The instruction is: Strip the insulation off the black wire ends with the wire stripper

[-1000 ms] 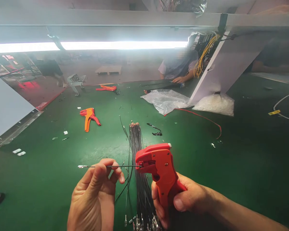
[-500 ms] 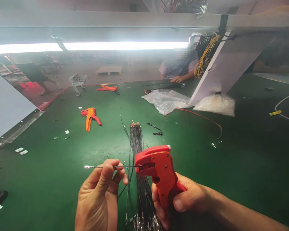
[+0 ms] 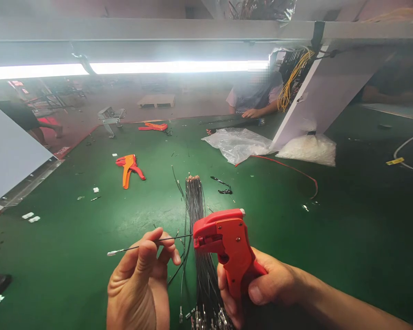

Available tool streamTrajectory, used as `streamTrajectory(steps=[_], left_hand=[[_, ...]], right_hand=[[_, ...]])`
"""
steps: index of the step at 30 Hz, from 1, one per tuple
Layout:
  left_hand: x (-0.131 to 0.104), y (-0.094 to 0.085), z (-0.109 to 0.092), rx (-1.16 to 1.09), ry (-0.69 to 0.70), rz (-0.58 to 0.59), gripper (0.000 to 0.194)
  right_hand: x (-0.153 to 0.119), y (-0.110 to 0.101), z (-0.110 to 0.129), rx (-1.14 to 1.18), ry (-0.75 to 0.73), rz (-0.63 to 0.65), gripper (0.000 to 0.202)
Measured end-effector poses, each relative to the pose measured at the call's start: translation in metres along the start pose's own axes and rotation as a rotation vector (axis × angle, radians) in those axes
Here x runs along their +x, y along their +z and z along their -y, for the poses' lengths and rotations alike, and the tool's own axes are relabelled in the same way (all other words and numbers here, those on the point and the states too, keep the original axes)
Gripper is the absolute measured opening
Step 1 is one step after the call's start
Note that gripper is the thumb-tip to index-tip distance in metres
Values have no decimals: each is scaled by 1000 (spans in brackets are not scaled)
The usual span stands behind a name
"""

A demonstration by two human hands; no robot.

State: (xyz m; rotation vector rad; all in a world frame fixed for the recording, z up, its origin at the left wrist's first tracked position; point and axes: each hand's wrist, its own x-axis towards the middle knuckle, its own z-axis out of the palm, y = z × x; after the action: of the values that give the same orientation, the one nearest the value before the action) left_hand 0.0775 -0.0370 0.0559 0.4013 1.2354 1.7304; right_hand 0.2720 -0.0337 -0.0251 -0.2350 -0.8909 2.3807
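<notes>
My left hand (image 3: pixel 141 279) pinches a thin black wire (image 3: pixel 132 248) between thumb and fingers. A terminal (image 3: pixel 113 253) caps the wire's left end; its right end reaches the jaw opening of a red and orange wire stripper (image 3: pixel 223 238). Whether that end sits inside the jaws or just in front of them, I cannot tell. Wrapped around the stripper's handles is my right hand (image 3: pixel 261 279). Beneath the tool lies a bundle of black wires (image 3: pixel 194 201), with bare copper ends at the far side and metal terminals at the near side. Several loose wires lie along its left.
Another wire stripper (image 3: pixel 129 169) lies to the left, and a red hand tool (image 3: pixel 153 126) farther back. Plastic bags (image 3: pixel 239 143) sit by a slanted white panel (image 3: pixel 316 101). A person (image 3: pixel 258 98) sits across the green table (image 3: pixel 72 256). A light tube (image 3: pixel 179 67) hangs overhead.
My left hand has shifted slightly left, drawing the wire left. The wire now tilts, its terminal end lower. The stripper has barely moved. At the far left, a person in the background has moved left.
</notes>
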Motion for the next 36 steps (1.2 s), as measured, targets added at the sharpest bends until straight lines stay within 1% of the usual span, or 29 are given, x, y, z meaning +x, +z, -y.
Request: streamTrajectory(steps=[3,6,8,11,13,18,23,28,33,36], left_hand=[[2,-5,7,-11,9,47,38],[4,-12,15,-53,42,112,29],[5,-15,17,-71,19,145,25],[3,-14,15,-72,-29,205,27],[1,-11,13,-75,-19,234,27],[-5,-5,15,-72,-1,215,27],[-7,-5,17,-53,72,210,25],[-6,-6,14,-2,57,184,27],[-4,-9,15,53,96,154,26],[-1,-14,17,80,120,173,25]], right_hand=[[-1,-1,0,1,7,3,43],[-1,-1,1,-7,-3,0,41],[-1,0,1,-11,-9,-14,41],[-1,0,1,-16,1,-40,42],[-1,-1,0,-27,7,-31,43],[-2,-3,-1,-43,3,-35,43],[-1,-2,0,-28,15,-32,42],[-1,-2,0,-20,9,-26,41],[-1,-1,2,-35,8,-23,40],[-1,0,3,-52,1,-23,38]])
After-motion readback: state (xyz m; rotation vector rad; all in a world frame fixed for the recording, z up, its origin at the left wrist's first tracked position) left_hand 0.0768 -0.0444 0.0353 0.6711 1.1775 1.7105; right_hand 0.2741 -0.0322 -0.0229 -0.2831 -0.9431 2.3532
